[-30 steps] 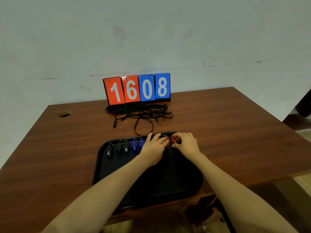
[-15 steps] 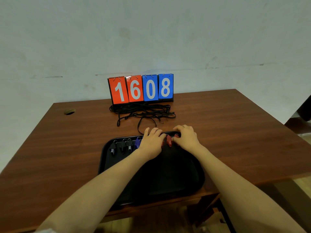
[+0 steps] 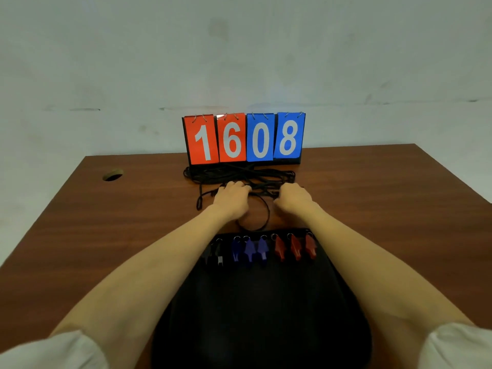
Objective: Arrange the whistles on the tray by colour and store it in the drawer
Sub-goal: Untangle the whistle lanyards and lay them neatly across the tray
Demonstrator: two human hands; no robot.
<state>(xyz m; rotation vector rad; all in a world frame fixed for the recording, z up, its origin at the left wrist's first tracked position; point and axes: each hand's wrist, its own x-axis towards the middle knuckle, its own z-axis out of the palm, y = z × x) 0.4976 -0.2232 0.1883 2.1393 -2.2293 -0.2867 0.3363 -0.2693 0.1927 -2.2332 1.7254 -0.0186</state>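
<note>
Three red plastic whistles (image 3: 295,250) lie in a row at the far right of the black plastic tray (image 3: 266,302). Three blue plastic whistles (image 3: 249,251) lie just beside them on the left, followed by black whistles (image 3: 219,255) partly hidden under the left forearm. The tray sits at the near edge of the brown wooden surface (image 3: 106,222).

Both hands reach past it into the tangle of black cords (image 3: 239,173) in front of the red-and-blue flip scoreboard (image 3: 245,138) reading 1608. The left hand (image 3: 232,202) lies with bent fingers on the cords, and I cannot tell whether it grips them. The right hand (image 3: 294,199) curls its fingers and thumb round a strand.
</note>
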